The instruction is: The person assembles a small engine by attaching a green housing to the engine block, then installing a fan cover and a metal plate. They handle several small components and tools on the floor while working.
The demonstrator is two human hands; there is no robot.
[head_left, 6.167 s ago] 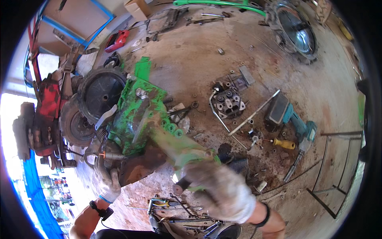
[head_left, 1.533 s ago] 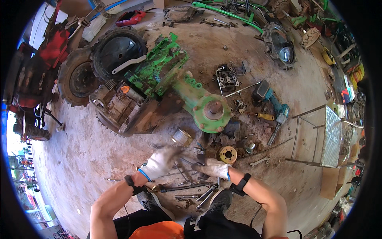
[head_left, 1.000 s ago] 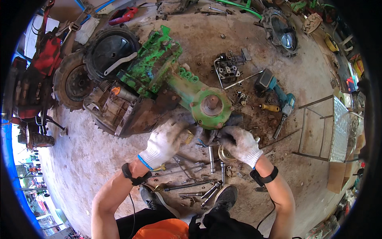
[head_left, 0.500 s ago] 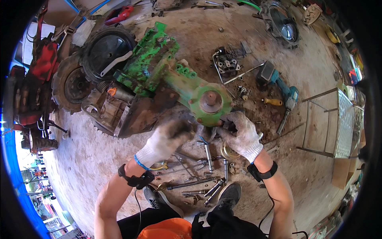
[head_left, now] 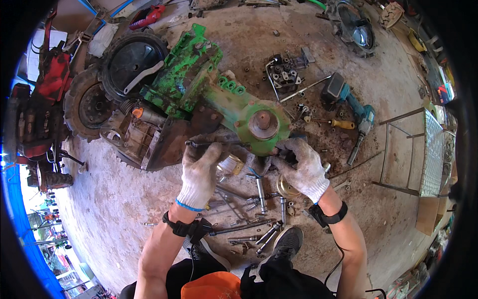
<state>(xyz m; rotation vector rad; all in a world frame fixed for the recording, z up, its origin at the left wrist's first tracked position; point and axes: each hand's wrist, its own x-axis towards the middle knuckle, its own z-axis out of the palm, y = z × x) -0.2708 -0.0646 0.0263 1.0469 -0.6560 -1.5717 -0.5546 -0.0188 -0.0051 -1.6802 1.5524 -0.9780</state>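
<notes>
Metal sockets and bars are strewn on the floor beside the shoes. Since the last frame the left hand has been drawn leftward, closed on a dark bar; leverage near the rim is inferred. The lower rim of the green flanged housing is met by the right hand — fingers curled, any grip not determinable — with a teal drill noted beyond

White knit gloves, smudged dark grey on the fingers and edged with blue at the cuffs. Black wrist straps carrying small boxes; thin black cable; orange clothing, black trousers, dark grey shoes.
</notes>
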